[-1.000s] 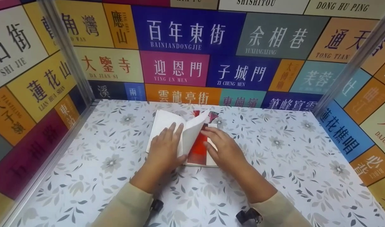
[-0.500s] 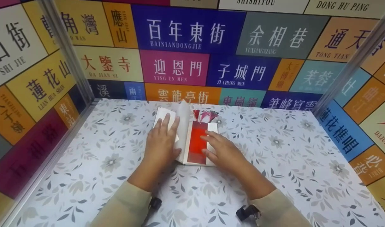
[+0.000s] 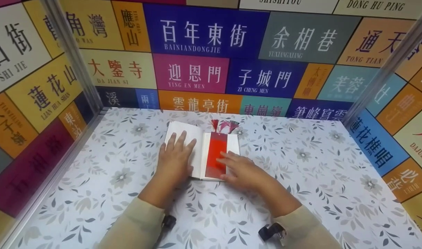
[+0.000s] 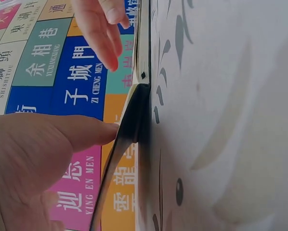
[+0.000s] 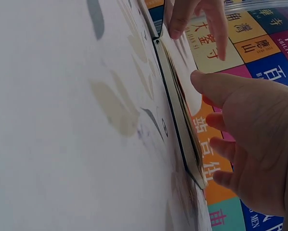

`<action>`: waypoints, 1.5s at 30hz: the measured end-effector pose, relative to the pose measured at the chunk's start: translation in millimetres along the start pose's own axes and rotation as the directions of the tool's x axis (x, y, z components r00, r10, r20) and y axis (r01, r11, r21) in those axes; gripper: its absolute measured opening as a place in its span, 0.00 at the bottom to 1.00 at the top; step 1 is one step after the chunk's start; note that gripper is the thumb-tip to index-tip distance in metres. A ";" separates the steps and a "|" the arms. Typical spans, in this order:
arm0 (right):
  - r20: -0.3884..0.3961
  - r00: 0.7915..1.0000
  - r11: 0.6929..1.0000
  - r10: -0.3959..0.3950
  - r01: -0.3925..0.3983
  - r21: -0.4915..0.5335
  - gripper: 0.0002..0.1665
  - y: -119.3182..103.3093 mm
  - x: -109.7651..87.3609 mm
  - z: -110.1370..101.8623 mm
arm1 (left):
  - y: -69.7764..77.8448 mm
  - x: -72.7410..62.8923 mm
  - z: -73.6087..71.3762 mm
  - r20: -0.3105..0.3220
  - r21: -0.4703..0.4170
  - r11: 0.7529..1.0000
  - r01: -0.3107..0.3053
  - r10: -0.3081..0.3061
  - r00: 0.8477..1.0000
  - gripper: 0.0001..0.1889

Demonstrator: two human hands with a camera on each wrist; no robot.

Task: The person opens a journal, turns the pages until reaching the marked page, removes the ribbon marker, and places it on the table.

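Observation:
A small notebook (image 3: pixel 234 144) lies spread on the table, its pages blank white. Over its right page lies a red bookmark (image 3: pixel 215 148), with red and pink tassels (image 3: pixel 228 126) past the top edge. My left hand (image 3: pixel 173 162) rests on the left page, fingers straight and spread. My right hand (image 3: pixel 244 171) reaches over the right page, its relaxed fingers overlapping the bookmark's edge. In the left wrist view, my left thumb (image 4: pixel 93 134) is right at the dark cover (image 4: pixel 133 113). The right wrist view shows the page block (image 5: pixel 182 115) edge-on beside my right hand (image 5: pixel 252 130).
A white tablecloth (image 3: pixel 121 178) with grey flowers and leaves covers the table. Colourful panels (image 3: pixel 204 31) with printed characters stand behind and on both sides. Metal corner posts (image 3: pixel 76 58) rise at the back. Dark wrist devices (image 3: pixel 271 232) sit by the sleeves.
The page that stood upright has turned over to the left and lies down under my left hand. My right hand has slid slightly left and lower over the bookmark.

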State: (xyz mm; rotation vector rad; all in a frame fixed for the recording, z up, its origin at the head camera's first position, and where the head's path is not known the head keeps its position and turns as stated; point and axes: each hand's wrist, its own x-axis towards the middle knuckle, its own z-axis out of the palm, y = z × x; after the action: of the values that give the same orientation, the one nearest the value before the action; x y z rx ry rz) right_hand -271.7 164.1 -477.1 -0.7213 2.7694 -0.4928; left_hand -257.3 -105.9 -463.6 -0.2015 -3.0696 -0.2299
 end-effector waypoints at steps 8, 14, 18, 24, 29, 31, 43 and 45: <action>0.047 0.997 0.998 -0.058 0.059 -0.027 0.41 -0.3 -5.3 1.9 | -6.6 -0.4 11.2 0.159 -0.047 0.999 -0.010 0.018 0.987 0.36; 0.056 0.995 0.995 -0.083 0.086 -0.051 0.38 1.3 -7.1 4.0 | -12.3 -1.7 14.8 0.223 -0.108 0.994 -0.020 0.044 0.974 0.33; 0.070 0.994 0.995 -0.081 0.086 -0.059 0.35 4.6 -6.8 5.0 | -14.0 -1.8 16.2 0.261 -0.132 0.991 -0.007 0.042 0.964 0.32; 0.075 0.996 0.998 -0.048 0.051 -0.047 0.31 11.4 -8.6 -0.3 | -14.8 -1.7 18.1 0.279 -0.134 0.991 -0.003 0.040 0.959 0.32; 0.060 0.998 0.999 -0.017 0.019 -0.033 0.28 20.3 -8.7 -6.0 | -15.2 -1.4 19.6 0.284 -0.134 0.991 0.000 0.038 0.958 0.32; 0.056 0.998 1.000 -0.004 0.005 -0.019 0.29 24.0 -8.6 -7.7 | -15.0 -1.3 19.8 0.283 -0.134 0.991 -0.001 0.039 0.958 0.32; 0.045 0.997 0.996 0.057 -0.060 0.067 0.20 34.2 -5.5 -23.8 | -15.0 0.0 16.3 0.290 -0.143 0.989 0.028 0.015 0.957 0.32; 0.031 0.998 0.995 0.061 -0.064 0.083 0.18 34.1 -3.0 -23.8 | -16.3 -1.3 18.3 0.285 -0.135 0.990 0.026 0.013 0.959 0.32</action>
State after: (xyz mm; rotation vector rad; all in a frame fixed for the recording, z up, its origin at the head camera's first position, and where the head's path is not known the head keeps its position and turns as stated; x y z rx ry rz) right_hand -291.1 199.8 -467.7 -0.6158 2.7178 -0.5778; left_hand -259.1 -119.3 -484.2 -0.2515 -3.3422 -0.4522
